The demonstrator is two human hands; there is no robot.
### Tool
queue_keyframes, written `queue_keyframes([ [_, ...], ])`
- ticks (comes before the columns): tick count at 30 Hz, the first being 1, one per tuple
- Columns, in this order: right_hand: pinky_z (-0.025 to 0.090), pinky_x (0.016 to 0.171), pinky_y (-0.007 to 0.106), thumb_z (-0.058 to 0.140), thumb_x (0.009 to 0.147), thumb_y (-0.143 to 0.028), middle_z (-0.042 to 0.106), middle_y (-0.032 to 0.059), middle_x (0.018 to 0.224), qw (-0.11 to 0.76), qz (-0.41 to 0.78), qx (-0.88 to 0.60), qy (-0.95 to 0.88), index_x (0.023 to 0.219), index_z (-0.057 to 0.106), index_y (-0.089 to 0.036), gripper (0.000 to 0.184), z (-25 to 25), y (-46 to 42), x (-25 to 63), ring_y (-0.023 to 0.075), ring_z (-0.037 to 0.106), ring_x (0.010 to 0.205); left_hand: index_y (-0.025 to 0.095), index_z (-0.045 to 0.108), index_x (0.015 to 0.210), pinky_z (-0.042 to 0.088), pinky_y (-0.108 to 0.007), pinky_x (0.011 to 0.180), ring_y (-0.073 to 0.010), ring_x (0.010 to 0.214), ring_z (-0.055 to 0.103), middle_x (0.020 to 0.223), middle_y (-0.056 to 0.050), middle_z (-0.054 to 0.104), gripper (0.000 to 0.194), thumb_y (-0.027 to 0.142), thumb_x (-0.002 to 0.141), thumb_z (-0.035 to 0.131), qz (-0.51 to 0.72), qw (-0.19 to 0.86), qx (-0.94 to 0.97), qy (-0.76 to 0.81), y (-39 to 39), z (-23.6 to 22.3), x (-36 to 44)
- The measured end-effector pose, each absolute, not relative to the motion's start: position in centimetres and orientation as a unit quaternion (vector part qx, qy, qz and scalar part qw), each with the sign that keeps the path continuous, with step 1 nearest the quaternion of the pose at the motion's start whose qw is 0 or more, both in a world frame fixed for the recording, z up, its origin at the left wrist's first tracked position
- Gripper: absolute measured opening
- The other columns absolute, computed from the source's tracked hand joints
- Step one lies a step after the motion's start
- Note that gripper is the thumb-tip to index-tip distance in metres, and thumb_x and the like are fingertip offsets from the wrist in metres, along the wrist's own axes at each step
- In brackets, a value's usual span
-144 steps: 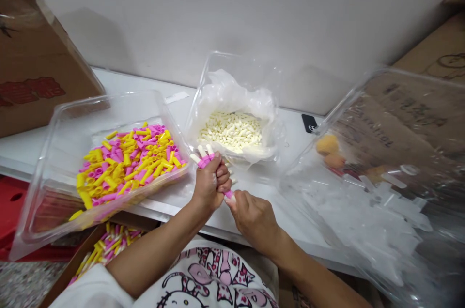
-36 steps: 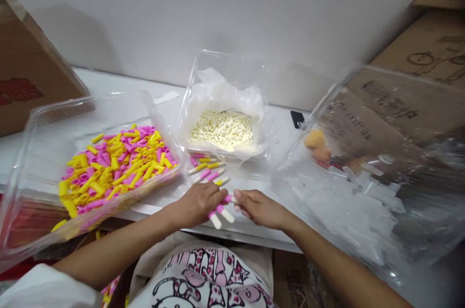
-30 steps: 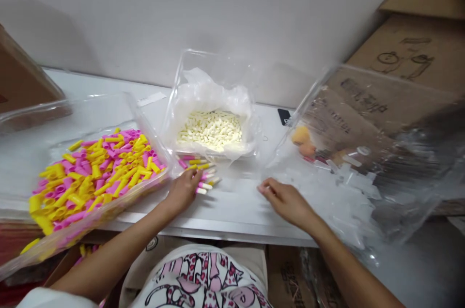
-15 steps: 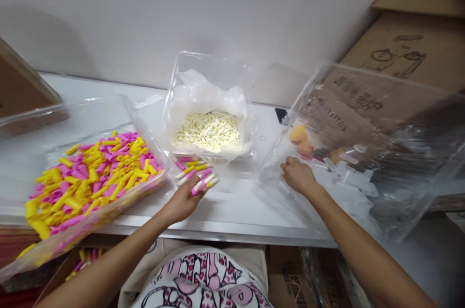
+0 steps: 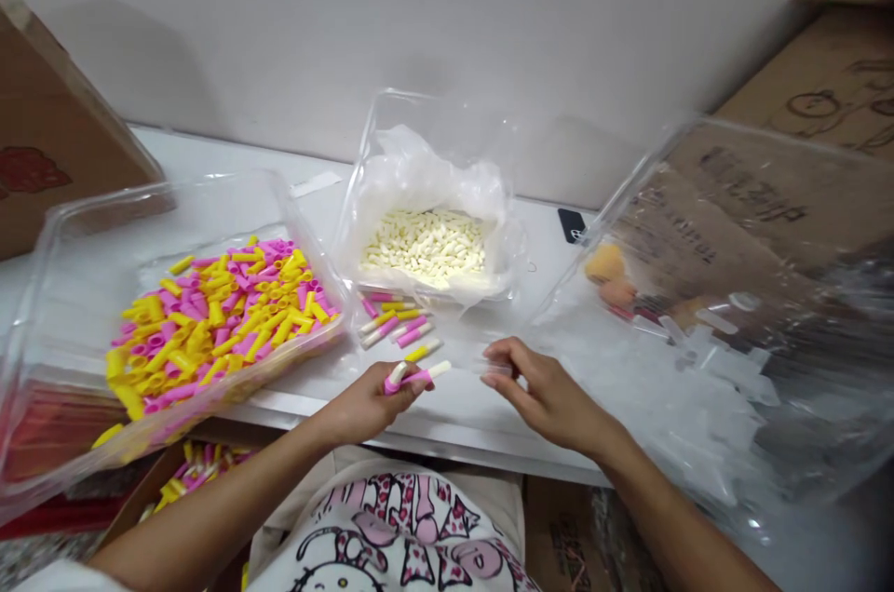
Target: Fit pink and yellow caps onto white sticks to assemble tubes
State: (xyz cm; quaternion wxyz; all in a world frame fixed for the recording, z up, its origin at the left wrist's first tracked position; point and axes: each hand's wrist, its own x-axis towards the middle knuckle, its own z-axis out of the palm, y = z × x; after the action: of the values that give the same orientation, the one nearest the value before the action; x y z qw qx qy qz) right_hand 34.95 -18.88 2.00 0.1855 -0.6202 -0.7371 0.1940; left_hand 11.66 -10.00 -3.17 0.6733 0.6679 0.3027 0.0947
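Observation:
My left hand (image 5: 367, 404) is closed around pink tubes with white tips (image 5: 425, 375); one tip points right, toward my other hand. Between the thumb and fingers of my right hand (image 5: 551, 396) is a small clear plastic cap (image 5: 495, 367), a little apart from that tip. Just beyond my left hand, several pink and yellow tubes with white tips (image 5: 395, 324) lie loose on the white table (image 5: 461, 406). Behind them, a clear bin (image 5: 373, 117) lined with a plastic bag holds many small cream-white pieces (image 5: 426, 243).
At left, a tilted clear bin (image 5: 60, 229) holds pink and yellow tubes (image 5: 223, 322). At right, another clear bin (image 5: 629, 168) contains clear plastic pieces (image 5: 726, 359) and orange items (image 5: 606, 266). A phone (image 5: 571, 225) lies by the wall. Cardboard boxes (image 5: 62, 127) stand at the sides.
My right hand has come out of the right-hand bin, moving left toward my left hand with a clear cap. The view has shifted slightly left.

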Motion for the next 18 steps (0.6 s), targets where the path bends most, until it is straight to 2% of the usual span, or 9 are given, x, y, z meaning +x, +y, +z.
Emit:
queue_keyframes([
  [3,0.046,0.070,0.025,0.047,0.091,-0.031,0.062,0.0053,0.091,0.204,0.218,-0.578,-0.759,0.097,0.051,-0.018,0.015,1.9,-18.0,33.1,0.0141,0.059,0.080,0.013,0.062,0.093,0.027,-0.022,0.047,-0.0090,0.051,0.032,0.057,0.005,0.038,0.047,0.056,0.084,0.043,0.092,0.649,0.699,0.286,-9.7,-2.1,11.4],
  [8,0.045,0.067,0.025,0.045,0.092,-0.028,0.061,0.0057,0.090,0.238,0.195,-0.556,-0.772,0.104,0.051,-0.018,0.016,2.0,-17.7,32.5,0.0133,0.057,0.077,0.014,0.060,0.090,0.024,-0.021,0.044,-0.0081,0.047,0.030,0.054,0.006,0.032,0.046,0.056,0.086,0.040,0.068,0.670,0.693,0.258,-9.2,-1.5,10.8],
  [11,0.045,0.068,0.026,0.040,0.094,-0.025,0.060,0.0072,0.091,0.224,0.168,-0.510,-0.813,0.105,0.050,-0.018,0.017,2.0,-17.9,32.0,0.0142,0.056,0.079,0.016,0.059,0.087,0.027,-0.022,0.046,-0.0089,0.049,0.032,0.055,0.005,0.034,0.039,0.049,0.089,0.040,0.059,0.652,0.722,0.224,-9.3,-1.0,10.8],
  [13,0.044,0.065,0.027,0.036,0.094,-0.026,0.059,0.0081,0.086,0.201,0.126,-0.489,-0.839,0.100,0.052,-0.016,0.019,1.9,-18.0,31.4,0.0153,0.055,0.075,0.016,0.056,0.082,0.030,-0.022,0.051,-0.0100,0.055,0.037,0.060,0.004,0.041,0.031,0.040,0.091,0.039,0.093,0.594,0.776,0.192,-9.6,-0.7,11.0],
  [15,0.041,0.061,0.027,0.033,0.095,-0.031,0.058,0.0076,0.079,0.191,0.103,-0.509,-0.833,0.091,0.052,-0.016,0.025,1.7,-17.9,30.9,0.0155,0.052,0.069,0.016,0.051,0.079,0.032,-0.023,0.056,-0.0114,0.060,0.042,0.067,0.001,0.048,0.024,0.031,0.092,0.038,0.146,0.492,0.842,0.164,-9.8,-0.7,11.2],
  [16,0.040,0.059,0.027,0.032,0.095,-0.035,0.057,0.0064,0.075,0.197,0.120,-0.538,-0.811,0.086,0.052,-0.016,0.029,1.6,-17.7,30.6,0.0149,0.051,0.066,0.016,0.050,0.079,0.032,-0.024,0.057,-0.0122,0.062,0.043,0.070,0.000,0.051,0.022,0.028,0.092,0.037,0.168,0.428,0.875,0.154,-9.8,-0.8,11.4],
  [18,0.037,0.055,0.025,0.027,0.094,-0.044,0.051,0.0020,0.065,0.210,0.243,-0.604,-0.730,0.077,0.049,-0.018,0.038,1.5,-17.4,30.1,0.0126,0.046,0.058,0.015,0.049,0.083,0.031,-0.026,0.056,-0.0142,0.063,0.046,0.074,-0.004,0.054,0.020,0.024,0.093,0.034,0.190,0.290,0.929,0.131,-9.8,-1.4,11.7],
])
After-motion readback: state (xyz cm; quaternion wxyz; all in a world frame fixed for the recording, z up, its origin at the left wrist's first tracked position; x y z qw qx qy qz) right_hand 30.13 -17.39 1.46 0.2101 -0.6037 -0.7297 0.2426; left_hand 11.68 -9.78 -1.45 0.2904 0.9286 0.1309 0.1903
